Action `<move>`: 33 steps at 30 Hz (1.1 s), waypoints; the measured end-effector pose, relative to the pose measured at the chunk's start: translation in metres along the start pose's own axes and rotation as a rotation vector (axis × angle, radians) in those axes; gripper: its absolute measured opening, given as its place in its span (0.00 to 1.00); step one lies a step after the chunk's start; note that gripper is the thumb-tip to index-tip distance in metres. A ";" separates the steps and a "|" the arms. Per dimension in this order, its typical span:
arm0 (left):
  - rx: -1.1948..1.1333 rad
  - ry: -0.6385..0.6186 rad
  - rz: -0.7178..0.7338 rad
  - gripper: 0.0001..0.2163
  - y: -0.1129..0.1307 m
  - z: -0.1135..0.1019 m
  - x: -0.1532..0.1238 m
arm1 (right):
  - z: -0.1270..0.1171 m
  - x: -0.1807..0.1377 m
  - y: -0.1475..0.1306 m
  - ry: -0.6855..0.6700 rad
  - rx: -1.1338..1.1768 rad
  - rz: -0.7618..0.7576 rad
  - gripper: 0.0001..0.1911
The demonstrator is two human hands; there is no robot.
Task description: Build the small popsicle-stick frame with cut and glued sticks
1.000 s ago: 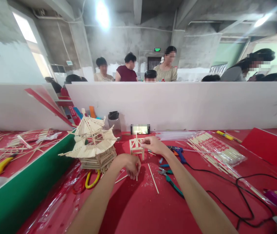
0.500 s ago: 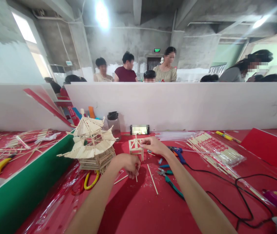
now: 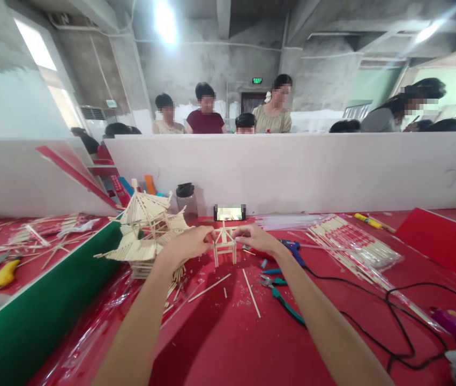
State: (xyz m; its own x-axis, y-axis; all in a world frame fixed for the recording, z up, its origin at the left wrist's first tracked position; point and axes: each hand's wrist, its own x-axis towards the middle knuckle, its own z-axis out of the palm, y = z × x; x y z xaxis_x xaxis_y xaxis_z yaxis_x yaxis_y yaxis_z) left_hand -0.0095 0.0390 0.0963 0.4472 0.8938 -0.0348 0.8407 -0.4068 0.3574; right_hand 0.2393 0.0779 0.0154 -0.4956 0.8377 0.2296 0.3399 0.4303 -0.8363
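A small square frame of thin wooden sticks stands upright on legs in front of me, with slanted sticks meeting in a peak. My left hand pinches its upper left corner, fingers closed. At the upper right corner my right hand is closed in the same way, its fingertips partly hidden. Left of the frame stands a larger pavilion model of sticks, partly covered by my left hand and forearm. Loose sticks and a short cut piece lie on the red tabletop below the frame.
Green-handled pliers and a blue glue gun with a black cord lie to the right. Behind are a phone and a bottle. Packed sticks lie far right; a green board borders the left.
My left hand has risen from the tabletop to the frame's left corner. Yellow-handled scissors have gone from beside the pavilion; a yellow-handled pair now lies beyond the green board. My right hand stays put.
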 end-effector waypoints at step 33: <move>-0.391 0.084 0.165 0.09 -0.022 0.042 0.042 | 0.012 0.002 -0.009 -0.026 0.004 -0.011 0.17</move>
State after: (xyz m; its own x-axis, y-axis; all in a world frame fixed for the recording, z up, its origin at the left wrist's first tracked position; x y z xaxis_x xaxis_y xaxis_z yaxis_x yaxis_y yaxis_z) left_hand 0.0032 0.0780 0.0479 0.5261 0.8414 0.1233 0.5739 -0.4583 0.6787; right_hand 0.2259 0.0720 0.0173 -0.5196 0.8240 0.2260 0.3312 0.4381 -0.8357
